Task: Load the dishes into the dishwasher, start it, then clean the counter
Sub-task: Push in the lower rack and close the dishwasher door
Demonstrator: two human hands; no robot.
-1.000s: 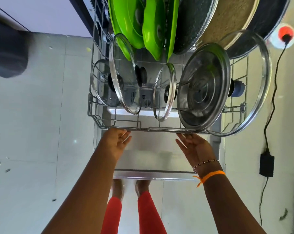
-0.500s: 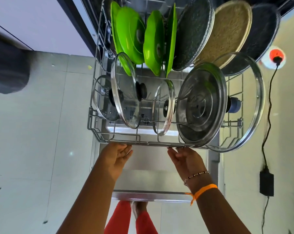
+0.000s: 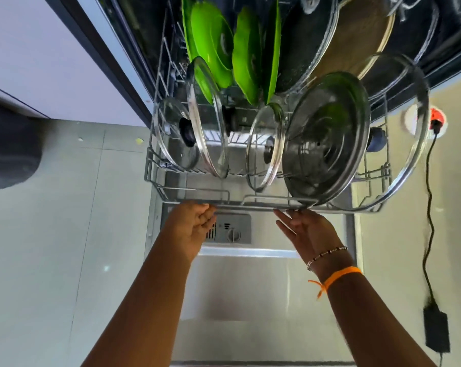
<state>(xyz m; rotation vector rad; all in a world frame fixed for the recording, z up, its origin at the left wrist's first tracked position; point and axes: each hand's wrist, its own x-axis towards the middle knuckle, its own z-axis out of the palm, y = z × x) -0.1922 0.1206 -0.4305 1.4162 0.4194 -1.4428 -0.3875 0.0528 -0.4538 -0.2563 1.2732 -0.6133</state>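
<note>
The dishwasher's wire rack [image 3: 155, 165] stands half inside the machine, loaded with upright green plates [image 3: 211, 43], dark and tan pans [image 3: 356, 41], glass lids [image 3: 208, 120] and a steel lid [image 3: 327, 139]. My left hand [image 3: 192, 229] touches the rack's front rail with loosely bent fingers. My right hand [image 3: 306, 229] presses straight fingers against the same rail further right. Below the rack lies the open dishwasher door [image 3: 250, 300], with its detergent compartment [image 3: 232, 229] showing.
Grey tiled floor [image 3: 52, 247] spreads left of the door, with a dark rounded object [image 3: 9, 144] at the far left. A black cable and power adapter [image 3: 436, 329] lie on the floor to the right, plugged into a red-lit socket [image 3: 436, 120].
The rack has slid further into the dishwasher, and both hands have followed its front rail. The detergent compartment on the door has come into sight.
</note>
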